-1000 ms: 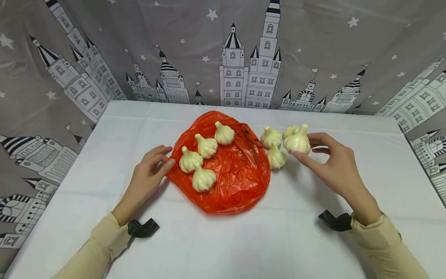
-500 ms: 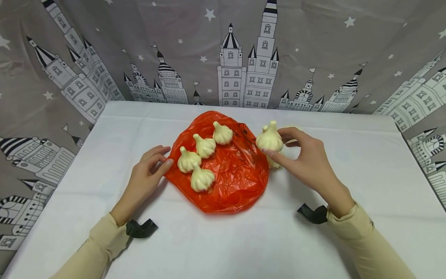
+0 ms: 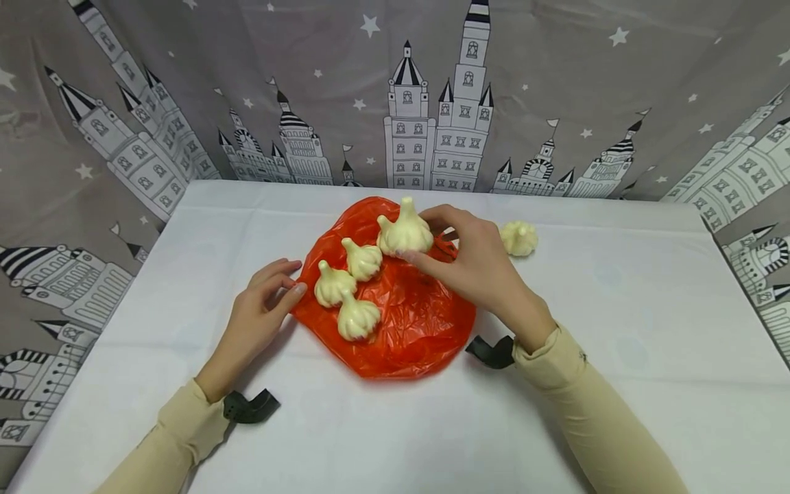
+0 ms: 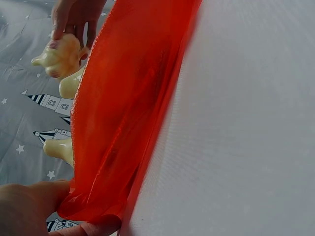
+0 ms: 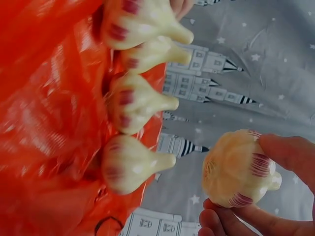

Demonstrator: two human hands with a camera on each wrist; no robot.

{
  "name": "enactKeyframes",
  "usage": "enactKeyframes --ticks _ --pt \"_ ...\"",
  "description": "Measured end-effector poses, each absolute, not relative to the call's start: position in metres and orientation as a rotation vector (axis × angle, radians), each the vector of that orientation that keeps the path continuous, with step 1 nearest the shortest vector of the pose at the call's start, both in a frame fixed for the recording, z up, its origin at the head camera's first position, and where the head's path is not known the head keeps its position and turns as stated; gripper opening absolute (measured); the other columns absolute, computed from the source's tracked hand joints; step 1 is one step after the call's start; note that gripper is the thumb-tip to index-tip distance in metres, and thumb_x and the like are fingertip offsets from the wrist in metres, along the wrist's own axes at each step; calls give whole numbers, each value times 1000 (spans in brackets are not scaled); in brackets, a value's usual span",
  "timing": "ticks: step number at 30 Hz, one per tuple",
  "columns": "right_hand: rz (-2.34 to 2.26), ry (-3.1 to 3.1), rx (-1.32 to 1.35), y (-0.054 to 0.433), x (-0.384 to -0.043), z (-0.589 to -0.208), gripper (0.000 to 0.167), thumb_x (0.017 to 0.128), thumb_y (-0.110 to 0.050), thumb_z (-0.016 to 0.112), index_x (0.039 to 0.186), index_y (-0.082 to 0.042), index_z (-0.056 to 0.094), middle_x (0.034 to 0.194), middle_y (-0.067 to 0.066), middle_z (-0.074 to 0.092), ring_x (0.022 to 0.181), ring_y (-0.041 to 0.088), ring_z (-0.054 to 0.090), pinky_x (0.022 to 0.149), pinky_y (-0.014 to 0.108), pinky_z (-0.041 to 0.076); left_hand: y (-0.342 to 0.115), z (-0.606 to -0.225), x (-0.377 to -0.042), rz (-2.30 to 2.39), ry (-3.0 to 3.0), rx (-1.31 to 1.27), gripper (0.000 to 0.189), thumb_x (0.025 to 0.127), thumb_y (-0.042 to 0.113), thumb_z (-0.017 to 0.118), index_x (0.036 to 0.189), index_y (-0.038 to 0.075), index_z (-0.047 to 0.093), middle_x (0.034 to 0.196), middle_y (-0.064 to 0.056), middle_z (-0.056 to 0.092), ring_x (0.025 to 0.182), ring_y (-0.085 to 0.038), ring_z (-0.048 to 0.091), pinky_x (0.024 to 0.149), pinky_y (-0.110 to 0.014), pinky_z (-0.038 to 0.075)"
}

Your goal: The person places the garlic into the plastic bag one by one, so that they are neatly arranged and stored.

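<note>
My right hand (image 3: 478, 257) holds a garlic bulb (image 3: 409, 230) between thumb and fingers above the red plastic bag (image 3: 420, 322). In the right wrist view this garlic bulb (image 5: 241, 169) shows purple-striped patches. On the bag's left part lie garlic bulbs: a front one (image 3: 358, 317), one behind it (image 3: 335, 283), one farther back (image 3: 363, 261), and one partly hidden behind the held bulb. My left hand (image 3: 262, 298) pinches the bag's left edge; in the left wrist view the raised red edge (image 4: 98, 191) passes between thumb and finger.
A loose garlic bulb (image 3: 519, 238) lies on the white tablecloth (image 3: 617, 309) beyond my right hand. A grey curtain (image 3: 345, 68) printed with castles hangs behind the table. A black strap (image 3: 252, 406) sticks out from each cuff.
My right hand has carried the garlic bulb leftward from beside the bag to over its back part, and now covers two loose bulbs. The left hand stays at the bag's edge.
</note>
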State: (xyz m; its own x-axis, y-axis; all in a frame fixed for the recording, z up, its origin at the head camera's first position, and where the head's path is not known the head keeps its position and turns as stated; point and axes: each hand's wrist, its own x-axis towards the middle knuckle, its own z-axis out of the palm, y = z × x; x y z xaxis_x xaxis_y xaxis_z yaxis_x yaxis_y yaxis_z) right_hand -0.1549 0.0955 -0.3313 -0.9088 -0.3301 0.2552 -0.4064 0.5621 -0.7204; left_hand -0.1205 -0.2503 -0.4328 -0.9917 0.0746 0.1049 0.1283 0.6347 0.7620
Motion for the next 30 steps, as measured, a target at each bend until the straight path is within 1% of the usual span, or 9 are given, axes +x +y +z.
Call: enactKeyframes --ticks 3,6,9,13,17,21,26,30 --pt "1301 -2692 644 89 -155 -330 47 90 -35 84 129 -13 69 117 1 74 101 22 73 91 44 63 -251 -433 -121 -1300 -2778 -183 27 106 34 65 98 9 68 155 -10 56 155 -33 36 119 -60 40" --pt "1307 -2690 652 86 -155 -333 47 89 -35 85 128 -13 69 116 0 73 102 23 73 92 44 62 -251 -432 -121 -1294 -2782 -183 27 106 35 65 99 9 69 155 -10 56 155 -33 36 119 -60 41" --pt "1289 -2709 671 84 -155 -340 47 89 -35 85 127 -12 68 115 1 73 103 23 71 94 44 60 -251 -433 -120 -1299 -2788 -171 28 106 36 65 100 8 69 156 -10 55 155 -33 36 118 -59 42" --pt "1233 -2772 696 82 -153 -350 50 89 -35 84 129 -11 67 119 2 72 109 24 67 98 46 57 -250 -433 -119 -1319 -2792 -163 29 106 36 65 100 8 69 156 -11 55 155 -34 35 118 -60 42" --pt "1192 -2834 736 79 -152 -359 51 89 -34 85 131 -10 66 120 3 71 111 27 66 99 45 56 -250 -434 -119 -1315 -2789 -158 28 106 35 65 100 8 69 156 -11 55 155 -33 35 119 -60 42" --pt "1167 -2863 745 76 -152 -366 52 89 -36 85 130 -11 66 121 3 71 111 26 66 99 42 54 -250 -434 -119 -1312 -2785 -158 27 105 35 66 99 8 69 155 -10 56 155 -33 35 119 -59 42" --pt "1169 -2874 759 74 -152 -374 53 89 -38 86 130 -12 66 124 2 71 114 21 65 104 41 55 -249 -432 -119 -1317 -2777 -171 26 105 33 67 98 8 68 155 -10 56 155 -32 36 119 -59 42" --pt "1156 -2897 789 73 -153 -380 56 89 -39 85 134 -11 65 129 2 70 121 21 63 110 41 52 -250 -432 -119 -1323 -2749 -196 23 104 28 68 96 7 69 153 -11 58 154 -32 37 120 -58 41"
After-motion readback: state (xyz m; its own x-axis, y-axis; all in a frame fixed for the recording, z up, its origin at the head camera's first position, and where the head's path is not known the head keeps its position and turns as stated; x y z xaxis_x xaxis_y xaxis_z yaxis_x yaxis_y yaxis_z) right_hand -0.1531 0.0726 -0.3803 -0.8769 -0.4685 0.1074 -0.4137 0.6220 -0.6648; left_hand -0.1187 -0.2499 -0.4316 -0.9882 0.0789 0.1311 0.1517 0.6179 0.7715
